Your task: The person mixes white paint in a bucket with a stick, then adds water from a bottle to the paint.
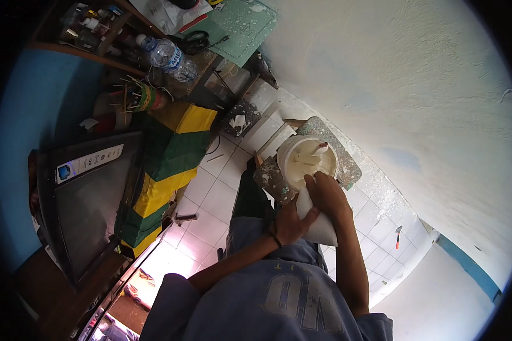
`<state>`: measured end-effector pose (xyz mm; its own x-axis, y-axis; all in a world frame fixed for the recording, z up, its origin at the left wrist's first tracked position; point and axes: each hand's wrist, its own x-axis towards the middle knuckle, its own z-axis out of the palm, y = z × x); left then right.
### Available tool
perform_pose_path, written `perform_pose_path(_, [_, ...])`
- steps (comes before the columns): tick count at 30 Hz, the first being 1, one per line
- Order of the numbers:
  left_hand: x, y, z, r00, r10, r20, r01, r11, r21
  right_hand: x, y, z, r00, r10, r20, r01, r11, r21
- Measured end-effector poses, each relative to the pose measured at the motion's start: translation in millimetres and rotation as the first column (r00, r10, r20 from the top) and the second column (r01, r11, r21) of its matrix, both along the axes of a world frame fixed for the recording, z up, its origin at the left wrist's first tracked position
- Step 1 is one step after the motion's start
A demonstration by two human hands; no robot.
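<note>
A rough white wall point(438, 85) borders pale floor tiles point(213, 196), partly lit pink.

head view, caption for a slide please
Left hand and right hand grip a bulging white bag by a round white bucket holding a pale cream mixture.

Your two hands point(326, 196), one wristband point(276, 236), one bag point(322, 230) and one bucket point(285, 160) before you, one hammer point(397, 241), one large water bottle point(170, 58), one pair of scissors point(196, 41), one mat point(243, 28), one screen point(91, 210), one striped cloth point(176, 148), several small bottles point(91, 24) too dark to count.
</note>
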<state>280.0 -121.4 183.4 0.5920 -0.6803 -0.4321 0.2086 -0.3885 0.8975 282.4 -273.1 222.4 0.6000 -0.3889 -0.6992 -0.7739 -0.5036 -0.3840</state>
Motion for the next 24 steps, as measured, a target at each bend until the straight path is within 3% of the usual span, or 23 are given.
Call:
perform_pose_path(5, [6.5,-2.0,7.8,0.992,-0.011,-0.124,0.012,1.0,0.006,-0.3,0.5,-2.5,1.0,0.014,0.0,-0.014,1.0,-0.005])
perform_pose_path(14, [7.8,-0.9,10.1,0.992,-0.031,-0.119,0.033,0.999,0.011,6.8,-0.3,3.9,0.999,0.011,-0.039,-0.01,1.0,0.012])
perform_pose_path(17, [11.3,1.5,13.7,0.971,-0.076,-0.226,0.077,0.997,-0.006,8.3,0.3,5.1,0.998,0.022,-0.055,-0.021,1.0,0.017])
perform_pose_path(24, [13.1,2.3,18.4,0.956,-0.065,-0.285,0.045,0.996,-0.076,6.6,0.7,3.0,0.999,0.03,-0.04,-0.029,0.999,0.022])
